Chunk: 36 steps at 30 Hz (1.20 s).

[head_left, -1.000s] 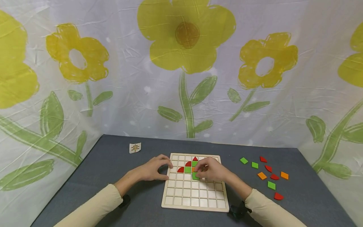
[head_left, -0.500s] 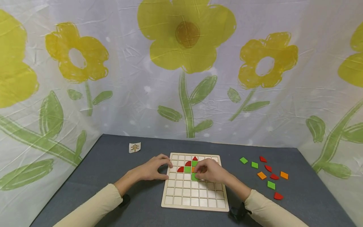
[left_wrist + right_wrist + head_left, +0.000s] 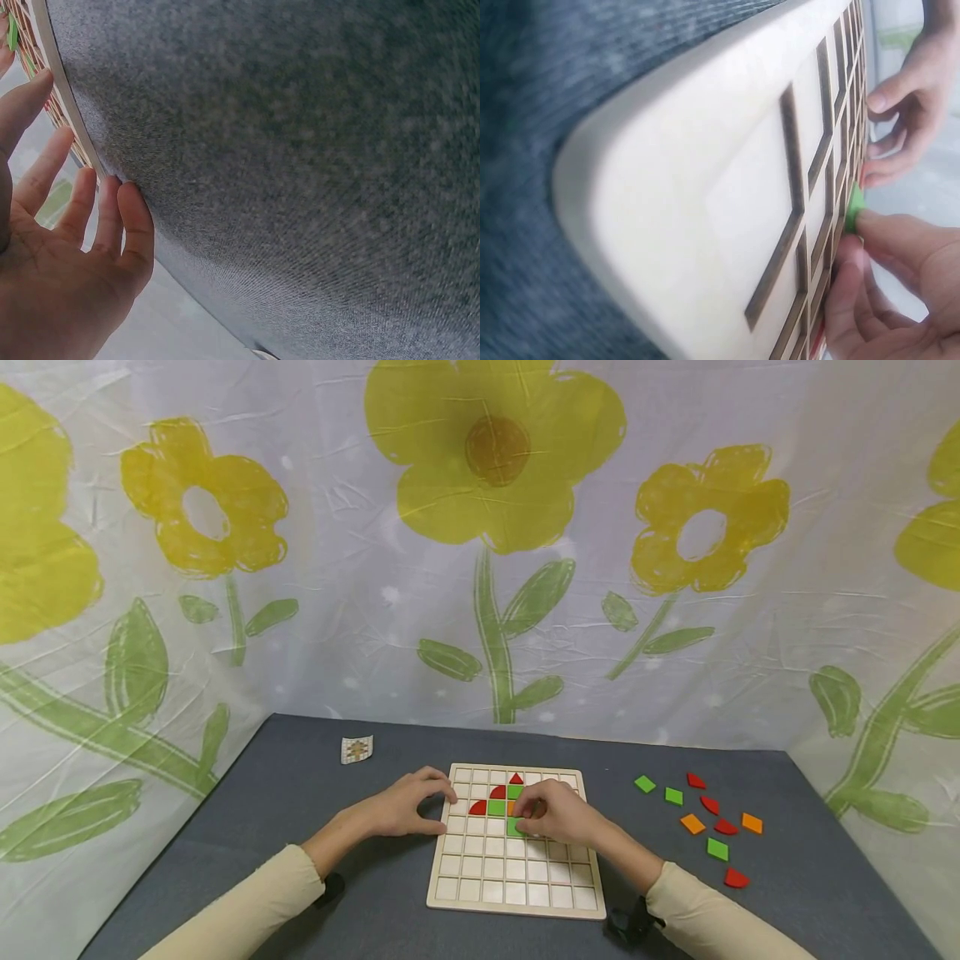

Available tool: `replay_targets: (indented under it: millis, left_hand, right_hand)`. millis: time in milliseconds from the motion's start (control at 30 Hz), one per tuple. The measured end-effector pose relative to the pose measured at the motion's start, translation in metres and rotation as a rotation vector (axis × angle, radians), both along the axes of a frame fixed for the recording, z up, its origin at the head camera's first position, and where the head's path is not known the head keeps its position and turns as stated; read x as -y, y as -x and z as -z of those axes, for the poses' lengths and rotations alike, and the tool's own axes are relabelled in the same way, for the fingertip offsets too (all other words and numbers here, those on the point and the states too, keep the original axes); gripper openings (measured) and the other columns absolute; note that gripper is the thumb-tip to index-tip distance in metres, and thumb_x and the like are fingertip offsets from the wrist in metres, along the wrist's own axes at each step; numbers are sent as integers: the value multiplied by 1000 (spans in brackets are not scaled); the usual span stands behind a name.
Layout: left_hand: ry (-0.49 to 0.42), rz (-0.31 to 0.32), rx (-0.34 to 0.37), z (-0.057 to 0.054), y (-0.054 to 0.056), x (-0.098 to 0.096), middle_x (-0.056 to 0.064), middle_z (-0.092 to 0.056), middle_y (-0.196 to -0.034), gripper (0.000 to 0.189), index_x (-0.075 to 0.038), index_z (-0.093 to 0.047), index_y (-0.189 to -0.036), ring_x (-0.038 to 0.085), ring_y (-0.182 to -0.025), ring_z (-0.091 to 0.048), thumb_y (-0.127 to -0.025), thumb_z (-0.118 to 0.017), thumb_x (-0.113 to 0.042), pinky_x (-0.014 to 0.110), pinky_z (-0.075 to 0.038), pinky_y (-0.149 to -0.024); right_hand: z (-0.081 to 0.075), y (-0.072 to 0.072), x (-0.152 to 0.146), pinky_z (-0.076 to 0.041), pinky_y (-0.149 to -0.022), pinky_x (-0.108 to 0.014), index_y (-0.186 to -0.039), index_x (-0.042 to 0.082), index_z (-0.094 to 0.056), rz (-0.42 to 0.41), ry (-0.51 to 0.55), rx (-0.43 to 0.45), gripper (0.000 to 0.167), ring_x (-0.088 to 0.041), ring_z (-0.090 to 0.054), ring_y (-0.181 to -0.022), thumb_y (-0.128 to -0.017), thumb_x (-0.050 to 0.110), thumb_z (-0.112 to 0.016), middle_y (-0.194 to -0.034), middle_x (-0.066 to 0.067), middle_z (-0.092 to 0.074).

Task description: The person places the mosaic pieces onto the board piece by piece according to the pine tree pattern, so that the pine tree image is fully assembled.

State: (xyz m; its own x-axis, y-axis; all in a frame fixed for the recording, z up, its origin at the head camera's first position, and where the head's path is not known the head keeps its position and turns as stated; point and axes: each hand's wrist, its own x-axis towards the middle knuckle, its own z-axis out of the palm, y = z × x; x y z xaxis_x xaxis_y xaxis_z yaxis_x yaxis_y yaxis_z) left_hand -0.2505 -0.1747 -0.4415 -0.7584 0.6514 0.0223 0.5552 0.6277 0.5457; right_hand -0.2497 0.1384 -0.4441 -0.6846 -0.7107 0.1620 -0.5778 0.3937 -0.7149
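Possibly, the green square tile point(image 3: 513, 828) the right hand point(image 3: 558, 812) pinches snags if the loosely spread left hand point(image 3: 393, 807) lets the gridded board point(image 3: 517, 910) slide.

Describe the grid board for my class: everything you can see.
Pale and apparently wooden, the grid board has rounded corners and brown-sided dividers forming square cells. It lies flat on the dark table, coloured pieces in some cells toward its far side. The left hand appears to touch its left edge; the right hand pinches a green piece at its surface.
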Motion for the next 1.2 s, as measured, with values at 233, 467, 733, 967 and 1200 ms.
replay_targets:
  millis: [233, 467, 733, 967, 1200]
  left_hand:
    - [0, 0, 0, 1, 1, 0, 14, -48, -136, 36, -12, -66, -120, 40, -127, -45, -90, -82, -23, 62, -35, -103]
    - [1, 3, 4, -1, 1, 0, 15, -48, -136, 35, -11, -66, -120, 40, -128, -45, -90, -81, -22, 62, -35, -103]
    - [6, 7, 1, 0, 1, 0, 14, -48, -136, 36, -11, -66, -120, 40, -127, -45, -90, -81, -23, 61, -36, -102]
    - [5, 9, 4, 1, 2, 0, 15, -48, -136, 36, -11, -66, -120, 40, -128, -45, -90, -81, -24, 62, -35, -103]
    - [3, 3, 21, 0, 2, 0, 15, -47, -137, 35, -12, -66, -120, 41, -128, -44, -90, -81, -23, 62, -35, -103]
  right_hand:
    - [0, 0, 0, -54, -69, -28, -95, 4, -73, -3, 0, 15, 8, -13, -64, -73, -89, -1, -76, -86, -1, -67]
    - [-2, 2, -7, -55, -70, -31, -98, 3, -74, -28, 34, 33, 8, -16, -64, -73, -91, 2, -76, -86, -1, -66]
    - [-7, 3, -32, -54, -68, -31, -101, 2, -74, -16, 34, 5, 9, -16, -62, -72, -93, 7, -76, -87, 1, -65]
    - [-12, 0, -59, -51, -63, -28, -101, 4, -73, 42, 22, 31, 11, -18, -61, -70, -94, 12, -76, -88, 0, -66]
    - [-12, -2, -88, -51, -62, -28, -101, 4, -73, 68, 56, 35, 10, -20, -60, -71, -95, 10, -75, -88, -4, -66]
